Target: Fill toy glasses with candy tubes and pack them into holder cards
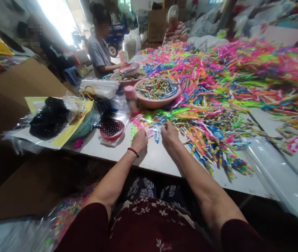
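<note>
— Near the middle of the frame, what do the two hands do?
— Left hand (139, 140) and right hand (169, 134) sit on the white table (159, 159), fingers curled down. A little blue piece (156, 135) lies between them, right by the right fingertips. I cannot tell if they pinch it.
— What is around them?
— A big pile of bright plastic bits (217, 87) fills the right side. A pink bowl (156, 102) stands just above the hands, and a red lid (111, 130) is left of them
</note>
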`<action>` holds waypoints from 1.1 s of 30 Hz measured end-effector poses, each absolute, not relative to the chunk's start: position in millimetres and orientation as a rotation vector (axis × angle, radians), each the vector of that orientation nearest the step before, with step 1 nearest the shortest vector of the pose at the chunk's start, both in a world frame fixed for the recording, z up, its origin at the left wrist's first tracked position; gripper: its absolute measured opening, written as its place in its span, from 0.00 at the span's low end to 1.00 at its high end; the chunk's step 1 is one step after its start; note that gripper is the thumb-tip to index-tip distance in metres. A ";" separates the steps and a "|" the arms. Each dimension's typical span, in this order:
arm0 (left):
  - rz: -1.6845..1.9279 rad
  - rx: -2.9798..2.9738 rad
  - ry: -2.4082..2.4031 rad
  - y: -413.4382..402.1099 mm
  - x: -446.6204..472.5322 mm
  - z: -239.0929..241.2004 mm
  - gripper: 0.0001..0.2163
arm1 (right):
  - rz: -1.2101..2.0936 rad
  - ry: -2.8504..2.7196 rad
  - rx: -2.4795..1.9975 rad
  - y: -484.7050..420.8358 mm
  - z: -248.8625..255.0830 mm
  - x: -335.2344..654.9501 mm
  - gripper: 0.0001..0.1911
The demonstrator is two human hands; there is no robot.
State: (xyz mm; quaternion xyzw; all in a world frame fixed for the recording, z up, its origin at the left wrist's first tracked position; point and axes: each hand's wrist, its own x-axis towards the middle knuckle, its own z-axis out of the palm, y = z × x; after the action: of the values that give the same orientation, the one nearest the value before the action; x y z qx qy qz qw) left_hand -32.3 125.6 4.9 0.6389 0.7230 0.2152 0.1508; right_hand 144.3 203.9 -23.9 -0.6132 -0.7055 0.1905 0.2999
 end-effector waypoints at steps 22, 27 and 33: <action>0.624 0.816 0.790 -0.2 5.3 16.4 0.19 | 1.625 -1.293 -1.011 18.4 -2.4 224.6 0.16; 0.575 0.846 0.763 -4.4 6.7 15.6 0.20 | 1.639 -1.357 -0.957 13.8 3.3 228.5 0.14; 0.487 0.881 0.743 -8.4 8.6 15.4 0.20 | 1.742 -1.350 -0.989 10.2 12.1 230.2 0.16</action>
State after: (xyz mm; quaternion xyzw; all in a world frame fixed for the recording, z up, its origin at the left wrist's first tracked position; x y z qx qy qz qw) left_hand 8.6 -8.4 15.4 0.4123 0.3476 0.2278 0.8107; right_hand 230.2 10.2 12.1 -0.3828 -0.5225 0.6741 0.3549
